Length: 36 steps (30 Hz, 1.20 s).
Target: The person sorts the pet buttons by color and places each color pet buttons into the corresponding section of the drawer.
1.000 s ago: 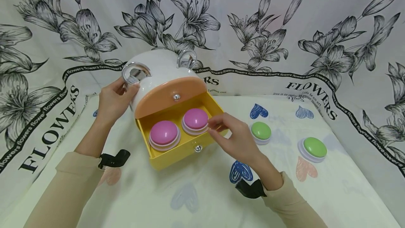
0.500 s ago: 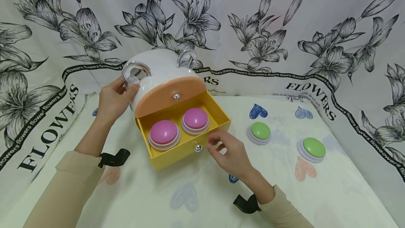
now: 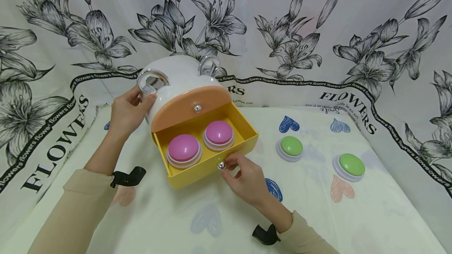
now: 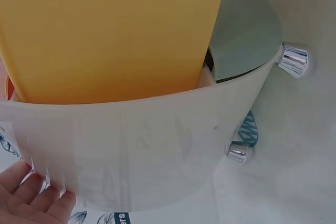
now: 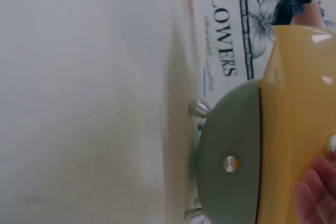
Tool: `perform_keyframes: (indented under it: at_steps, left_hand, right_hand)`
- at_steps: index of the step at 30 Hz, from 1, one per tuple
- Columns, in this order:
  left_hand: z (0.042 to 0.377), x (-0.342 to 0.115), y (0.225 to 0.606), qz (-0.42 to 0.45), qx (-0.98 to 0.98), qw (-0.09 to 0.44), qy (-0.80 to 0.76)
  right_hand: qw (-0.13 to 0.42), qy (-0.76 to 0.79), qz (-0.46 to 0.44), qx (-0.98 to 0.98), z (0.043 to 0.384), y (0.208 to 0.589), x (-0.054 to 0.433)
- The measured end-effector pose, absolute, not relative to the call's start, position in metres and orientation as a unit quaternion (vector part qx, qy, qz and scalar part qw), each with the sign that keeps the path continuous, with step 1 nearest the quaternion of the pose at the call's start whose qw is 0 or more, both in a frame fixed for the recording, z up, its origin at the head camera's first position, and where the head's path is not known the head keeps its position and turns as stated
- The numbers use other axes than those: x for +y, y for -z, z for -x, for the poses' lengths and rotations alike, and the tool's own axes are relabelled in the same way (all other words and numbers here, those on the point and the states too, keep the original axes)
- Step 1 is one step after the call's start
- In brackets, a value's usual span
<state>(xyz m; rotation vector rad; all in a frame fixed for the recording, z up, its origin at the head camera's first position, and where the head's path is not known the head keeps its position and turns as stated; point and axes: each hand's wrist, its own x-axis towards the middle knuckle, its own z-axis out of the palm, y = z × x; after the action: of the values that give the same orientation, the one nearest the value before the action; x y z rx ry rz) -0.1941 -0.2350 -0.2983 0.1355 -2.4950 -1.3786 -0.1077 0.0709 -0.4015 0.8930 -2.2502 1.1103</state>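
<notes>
A white domed drawer box (image 3: 176, 71) with silver ear-like rings stands left of centre in the head view. Its yellow drawer (image 3: 195, 178) is pulled out below a closed orange drawer (image 3: 192, 107). Two pink push buttons, one on the left (image 3: 183, 147) and one on the right (image 3: 219, 132), sit inside. My left hand (image 3: 128, 112) grips the box's side below a ring, thumb in front; its fingertips (image 4: 54, 203) lie against the white shell in the left wrist view. My right hand (image 3: 245, 177) pinches the yellow drawer's silver knob (image 3: 221, 165) between thumb and fingers.
Two green push buttons, a nearer-to-box one (image 3: 291, 146) and a farther one (image 3: 351, 164), rest on the heart-print cloth (image 3: 219, 230) to the right. A flower-print curtain (image 3: 293, 30) hangs behind. The right wrist view shows a grey-green lower drawer (image 5: 228, 140) and silver feet.
My right hand has left the right pink button's edge, moved left and down along the drawer front, and taken hold of its knob. My left hand and the box stay put.
</notes>
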Motion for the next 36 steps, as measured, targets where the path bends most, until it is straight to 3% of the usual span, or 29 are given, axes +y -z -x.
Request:
perform_keyframes:
  at_steps: [23, 36]
  left_hand:
    - [0.194, -0.235, 0.299, -0.046, -0.865, 0.146, 0.478]
    - [0.195, -0.235, 0.299, -0.042, -0.866, 0.149, 0.475]
  right_hand:
    - [0.298, -0.376, -0.241, -0.844, 0.104, 0.407, 0.048]
    - [0.303, -0.362, -0.226, -0.852, 0.105, 0.402, 0.043]
